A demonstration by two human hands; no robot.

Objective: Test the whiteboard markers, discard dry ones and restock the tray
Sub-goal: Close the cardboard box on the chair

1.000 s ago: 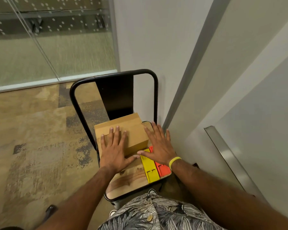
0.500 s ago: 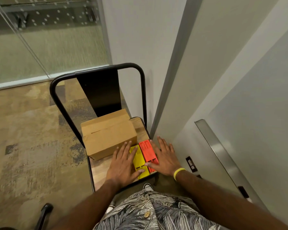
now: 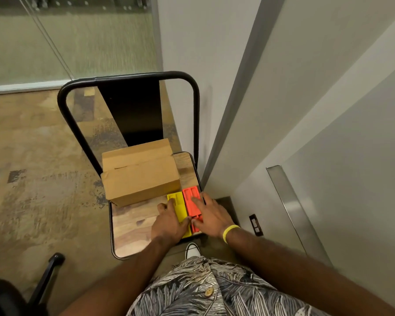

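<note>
A yellow tray [image 3: 178, 202] and an orange-red tray [image 3: 190, 200] lie side by side on the wooden seat of a black-framed chair [image 3: 132, 226]. My left hand [image 3: 169, 221] lies on the yellow tray, fingers curled over its left side and thumb across its near end. My right hand [image 3: 209, 214] rests on the orange-red tray with fingers spread along it. A closed cardboard box [image 3: 139, 174] sits just beyond the trays. No markers are visible.
A metal whiteboard ledge [image 3: 292, 208] runs along the wall to the right. The grey wall corner [image 3: 217, 156] stands right beside the chair. Patterned carpet [image 3: 39, 190] lies to the left, with a black chair leg [image 3: 46, 274] at the lower left.
Both hands left the cardboard box and came down onto the two trays. The left hand's fingers have since curled around the yellow tray. The view rose and pulled back.
</note>
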